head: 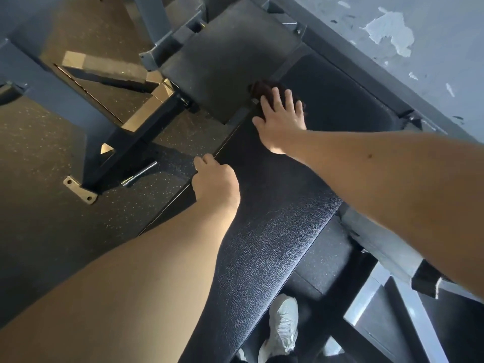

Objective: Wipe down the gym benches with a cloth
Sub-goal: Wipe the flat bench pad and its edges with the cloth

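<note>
A long black padded bench (272, 221) runs from the bottom centre up toward the upper right. A dark brown cloth (263, 89) lies near the pad's far left corner. My right hand (281, 119) lies flat on the cloth with straight, spread fingers, pressing it onto the pad; most of the cloth is hidden beneath the hand. My left hand (216, 182) grips the bench's left edge, fingers curled over the rim.
A second dark pad (230, 56) sits beyond the bench. Grey steel frame beams (68, 87) and a bolted foot plate (80, 191) stand on the speckled rubber floor at left. A peeling grey wall (419, 43) is on the right. A white shoe (284, 326) shows below.
</note>
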{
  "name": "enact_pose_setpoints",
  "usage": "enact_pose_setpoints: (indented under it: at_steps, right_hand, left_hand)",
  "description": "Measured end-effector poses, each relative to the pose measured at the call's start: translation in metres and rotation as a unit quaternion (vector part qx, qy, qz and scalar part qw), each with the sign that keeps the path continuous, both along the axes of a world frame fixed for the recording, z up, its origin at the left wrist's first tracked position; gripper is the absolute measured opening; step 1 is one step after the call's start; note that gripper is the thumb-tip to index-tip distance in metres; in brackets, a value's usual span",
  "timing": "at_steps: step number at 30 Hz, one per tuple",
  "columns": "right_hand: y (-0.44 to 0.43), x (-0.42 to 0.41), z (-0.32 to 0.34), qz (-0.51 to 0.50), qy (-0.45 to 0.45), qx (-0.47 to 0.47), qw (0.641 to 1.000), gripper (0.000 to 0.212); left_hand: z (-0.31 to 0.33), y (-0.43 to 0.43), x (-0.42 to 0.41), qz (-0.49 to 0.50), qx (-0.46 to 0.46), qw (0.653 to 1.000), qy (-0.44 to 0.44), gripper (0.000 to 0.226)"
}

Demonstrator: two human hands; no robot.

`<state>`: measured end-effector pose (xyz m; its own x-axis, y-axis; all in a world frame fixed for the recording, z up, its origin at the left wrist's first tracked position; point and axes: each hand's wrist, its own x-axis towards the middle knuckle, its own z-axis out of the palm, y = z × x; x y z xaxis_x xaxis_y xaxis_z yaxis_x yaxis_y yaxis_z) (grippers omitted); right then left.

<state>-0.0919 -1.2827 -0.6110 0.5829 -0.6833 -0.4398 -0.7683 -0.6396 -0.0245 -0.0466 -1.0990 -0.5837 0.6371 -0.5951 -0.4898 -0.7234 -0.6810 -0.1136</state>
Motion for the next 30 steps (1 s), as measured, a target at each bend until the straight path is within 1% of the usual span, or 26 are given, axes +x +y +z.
enact_pose_setpoints:
  at_steps: [2, 3, 5, 7, 9, 10, 11, 12, 14, 16, 18, 20, 23, 26, 28, 30]
  right_hand:
    - [0.026, 0.002, -0.003, -0.026, -0.028, 0.007, 0.999, 0.065]
    - [0.043, -0.002, -0.004, -0.019, -0.039, 0.003, 0.999, 0.064]
    - [0.076, -0.021, -0.002, 0.034, -0.056, -0.004, 0.998, 0.063]
    - [0.100, -0.047, -0.001, 0.115, -0.054, 0.000, 0.992, 0.062]
    - [0.093, -0.062, 0.004, 0.192, -0.020, 0.000, 0.981, 0.063]
    - [0.078, -0.063, 0.004, 0.213, 0.001, -0.015, 0.977, 0.063]
    - [0.059, -0.060, 0.005, 0.212, 0.022, -0.032, 0.976, 0.063]
    - [0.037, -0.055, 0.006, 0.186, 0.038, -0.052, 0.980, 0.064]
    - [0.001, -0.045, 0.012, 0.083, 0.058, -0.050, 0.994, 0.067]
    - [-0.011, -0.036, 0.012, 0.000, 0.043, -0.019, 0.999, 0.070]
    - [0.004, -0.032, 0.007, -0.030, 0.014, 0.008, 0.999, 0.072]
    - [0.034, -0.039, 0.002, -0.017, -0.007, 0.002, 1.000, 0.073]
    - [0.089, -0.064, 0.002, 0.037, -0.025, -0.009, 0.999, 0.071]
    - [0.126, -0.090, 0.008, 0.112, -0.016, 0.015, 0.993, 0.071]
    - [0.123, -0.101, 0.010, 0.143, 0.010, 0.025, 0.989, 0.069]
    - [0.094, -0.101, 0.010, 0.129, 0.036, 0.010, 0.991, 0.069]
  left_hand:
    - [-0.001, -0.001, 0.000, 0.003, 0.001, 1.000, -0.001, 0.050]
    - [-0.002, -0.001, 0.000, 0.003, 0.001, 1.000, -0.001, 0.050]
    - [-0.003, -0.002, 0.000, 0.008, -0.005, 1.000, -0.001, 0.049]
    - [-0.004, -0.002, 0.000, 0.009, -0.009, 1.000, -0.003, 0.050]
    - [-0.004, -0.002, 0.000, 0.008, -0.003, 1.000, -0.005, 0.053]
    - [-0.005, -0.002, 0.000, 0.007, 0.003, 1.000, -0.004, 0.053]
    - [-0.005, -0.003, 0.000, 0.007, 0.008, 1.000, -0.002, 0.052]
    - [-0.005, -0.003, 0.000, 0.007, 0.012, 1.000, 0.000, 0.051]
    - [-0.006, -0.004, 0.001, 0.008, 0.018, 1.000, -0.003, 0.051]
    - [-0.007, -0.005, 0.001, 0.004, 0.019, 1.000, -0.006, 0.052]
    - [-0.008, -0.004, 0.000, 0.003, 0.021, 1.000, -0.005, 0.054]
    - [-0.009, -0.005, -0.001, 0.003, 0.023, 1.000, -0.007, 0.054]
    - [-0.009, -0.004, -0.001, 0.003, 0.021, 1.000, -0.008, 0.052]
    - [-0.010, -0.006, -0.003, -0.003, 0.032, 0.999, -0.009, 0.053]
    - [-0.009, -0.007, -0.005, 0.001, 0.041, 0.999, -0.006, 0.052]
    - [-0.008, -0.008, -0.006, -0.002, 0.047, 0.999, -0.002, 0.051]
